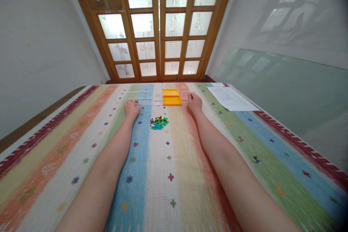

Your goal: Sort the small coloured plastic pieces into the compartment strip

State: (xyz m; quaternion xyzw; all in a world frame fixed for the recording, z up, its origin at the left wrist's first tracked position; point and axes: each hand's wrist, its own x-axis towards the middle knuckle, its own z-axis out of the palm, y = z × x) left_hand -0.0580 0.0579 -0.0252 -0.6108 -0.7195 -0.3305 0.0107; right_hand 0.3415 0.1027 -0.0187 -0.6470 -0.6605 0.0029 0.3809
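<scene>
A clear plastic box (149, 98) lies toward the far end of the table, its outline faint against the cloth. My left hand (132, 108) is closed at the near left part of this box, fingers curled on its edge. Beside the box sits a yellow tray (172, 101) with two sections. Another clear plastic piece (185, 95) shows just right of the tray, and my right hand (195, 103) is closed at its right side with fingertips pinched. Nearer to me, between my forearms, is a pile of small green, blue and dark brown building bricks (159, 123).
A striped, patterned cloth (160, 188) covers the table. Printed white paper (231, 98) lies at the far right. Behind the table stand wood-framed glass doors (160, 25), and a pale glass panel (272, 87) leans along the right wall.
</scene>
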